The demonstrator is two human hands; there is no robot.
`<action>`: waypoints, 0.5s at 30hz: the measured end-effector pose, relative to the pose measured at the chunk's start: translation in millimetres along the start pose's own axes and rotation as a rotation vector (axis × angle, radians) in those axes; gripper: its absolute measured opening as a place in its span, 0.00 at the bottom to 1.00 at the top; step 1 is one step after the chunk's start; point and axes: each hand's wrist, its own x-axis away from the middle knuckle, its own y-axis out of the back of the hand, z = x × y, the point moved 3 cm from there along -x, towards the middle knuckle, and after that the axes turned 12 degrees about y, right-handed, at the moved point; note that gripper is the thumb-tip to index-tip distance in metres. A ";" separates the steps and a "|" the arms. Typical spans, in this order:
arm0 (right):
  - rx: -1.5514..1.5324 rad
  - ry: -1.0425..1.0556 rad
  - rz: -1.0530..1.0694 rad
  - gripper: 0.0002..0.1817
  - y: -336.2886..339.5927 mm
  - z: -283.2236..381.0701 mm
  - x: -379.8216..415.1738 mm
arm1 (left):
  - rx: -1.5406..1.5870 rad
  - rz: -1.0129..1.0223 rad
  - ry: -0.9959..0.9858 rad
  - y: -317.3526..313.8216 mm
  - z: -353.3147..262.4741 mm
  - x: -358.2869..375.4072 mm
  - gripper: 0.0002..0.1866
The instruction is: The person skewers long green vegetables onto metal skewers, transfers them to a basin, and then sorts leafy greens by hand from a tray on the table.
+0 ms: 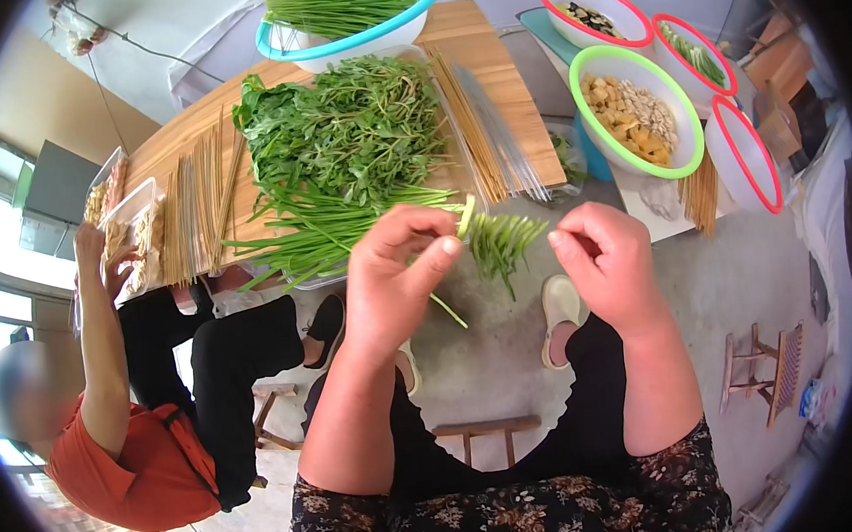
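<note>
Above my lap, my left hand point(399, 272) is closed in a pinch on a green chive stalk, whose pale folded end shows above the thumb and whose tail hangs below. Beside it, a row of folded chives point(503, 246) spans the gap toward my right hand point(605, 265). The right fingers are pinched together at the far end of that row; what they grip is too thin or hidden to make out. Just beyond my left hand lies a heap of long loose chives point(331, 223), at the front of a pile of leafy greens point(345, 130).
Bamboo skewers point(192, 214) and metal skewers point(505, 129) lie on the wooden table point(518, 90). A green-rimmed bowl point(587, 129) of cut food and several red-rimmed bowls stand right. A blue-rimmed basin point(354, 46) stands behind. A seated person point(135, 459) reaches toward plastic boxes at left.
</note>
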 end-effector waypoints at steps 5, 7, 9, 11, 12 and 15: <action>-0.222 -0.254 -0.162 0.08 4.1 -12.4 5.7 | -0.453 0.119 -0.234 12.2 -21.8 9.4 0.05; -0.192 -0.239 -0.161 0.08 6.5 -17.0 5.8 | -0.635 0.208 -0.314 2.3 -22.0 8.6 0.06; -0.173 -0.228 -0.157 0.08 6.6 -18.8 6.4 | -0.821 0.296 -0.386 -5.4 -15.4 13.7 0.08; -0.161 -0.220 -0.145 0.08 6.4 -18.2 5.5 | -1.086 0.223 -0.272 -3.7 6.8 20.4 0.10; -0.165 -0.223 -0.141 0.08 5.5 -17.4 5.8 | -1.086 0.222 -0.266 -0.6 14.3 20.3 0.10; -0.193 -0.243 -0.166 0.08 5.1 -17.7 5.4 | -1.149 0.239 -0.321 6.3 25.0 16.0 0.09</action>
